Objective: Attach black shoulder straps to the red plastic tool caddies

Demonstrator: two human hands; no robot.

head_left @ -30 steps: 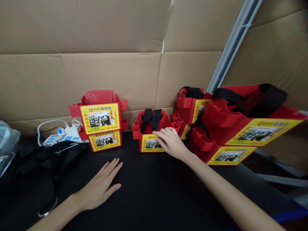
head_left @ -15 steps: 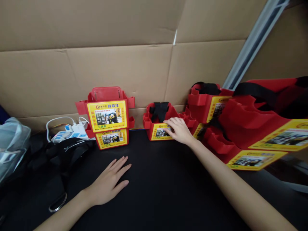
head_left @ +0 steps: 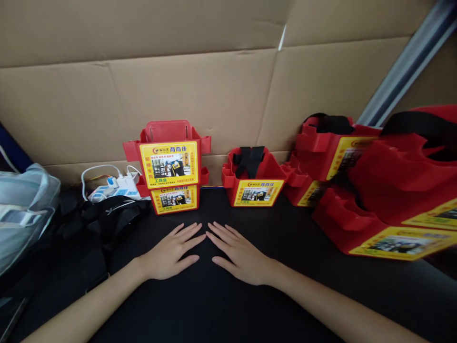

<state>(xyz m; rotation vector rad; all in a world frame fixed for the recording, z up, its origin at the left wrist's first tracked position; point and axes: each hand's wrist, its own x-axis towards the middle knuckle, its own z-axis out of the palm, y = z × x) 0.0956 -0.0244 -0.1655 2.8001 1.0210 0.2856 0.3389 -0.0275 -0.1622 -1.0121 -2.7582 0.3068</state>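
My left hand (head_left: 168, 253) lies flat on the black tabletop (head_left: 214, 309), fingers spread and holding nothing. Beside it, my right hand (head_left: 243, 255) rests flat too, its fingertips close to those of the left. Just beyond the right hand stands a single red plastic tool box (head_left: 228, 190) with a yellow picture label and black webbing inside. Behind the left hand is a stack of two red tool boxes (head_left: 170, 131), one set in the other, both with yellow labels facing me.
More stacked red tool boxes (head_left: 382, 176) with black straps crowd the right side. At the left are black straps (head_left: 117, 219), a white power strip (head_left: 124, 186) with plugs and a clear plastic bag (head_left: 28, 200). A cardboard wall (head_left: 196, 95) closes off the back.
My right hand has left the single tool box and come back down to the table beside my left hand. The view has turned slightly; the left hand stays flat.
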